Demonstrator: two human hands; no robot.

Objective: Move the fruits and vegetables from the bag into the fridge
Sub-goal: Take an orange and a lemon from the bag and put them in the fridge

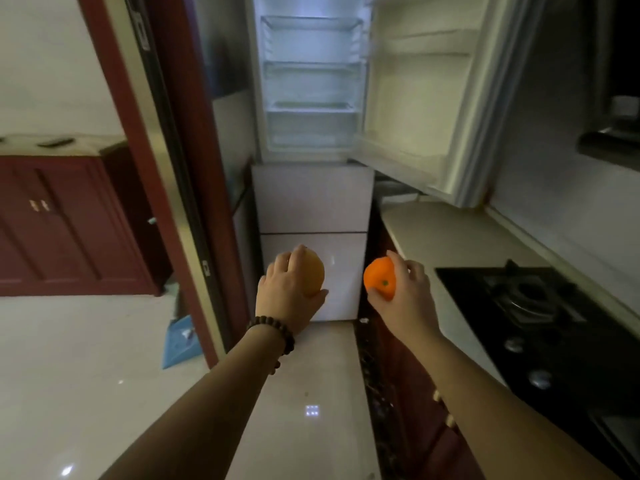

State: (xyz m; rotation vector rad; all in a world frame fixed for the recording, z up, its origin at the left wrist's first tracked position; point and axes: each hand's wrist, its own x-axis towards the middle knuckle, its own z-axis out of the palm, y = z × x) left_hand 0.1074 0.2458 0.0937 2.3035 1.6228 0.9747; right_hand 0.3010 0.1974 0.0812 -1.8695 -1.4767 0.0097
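Observation:
The fridge (311,199) stands straight ahead with its upper door (426,98) swung open to the right. Its lit shelves (311,64) hold nothing that I can see. My left hand (289,296) grips a yellow-orange round fruit (314,275) from above. My right hand (405,292) holds a bright orange tangerine (380,278), its stem end facing me. Both hands are stretched out in front of the fridge's lower drawers, well below the open compartment. The bag is not in view.
A counter (450,244) runs along the right with a black gas hob (533,303) set in it. A dark red door frame (194,168) borders the fridge on the left. Beyond it are a red cabinet (62,220) and a blue item (180,341) on the tiled floor.

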